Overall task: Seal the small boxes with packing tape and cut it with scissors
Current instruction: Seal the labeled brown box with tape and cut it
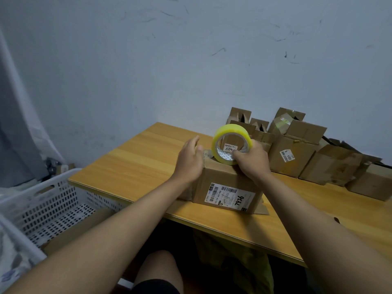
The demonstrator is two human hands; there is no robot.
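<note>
The right hand (pixel 252 160) pinches the yellow tape roll (pixel 231 144) upright on the box (pixel 224 187). The left hand (pixel 189 159) presses the box with straight fingers.

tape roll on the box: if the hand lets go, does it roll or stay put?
Likely rolls: the tape roll stands on its round edge atop the box, steadied only by the right hand. The glossy outer wrap looks slippery. The wide hollow core suggests it is light and easy to lift by the rim.

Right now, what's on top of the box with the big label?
The yellow tape roll stands on the labelled box, held by the right hand. The left hand hides the top's left edge.
</note>
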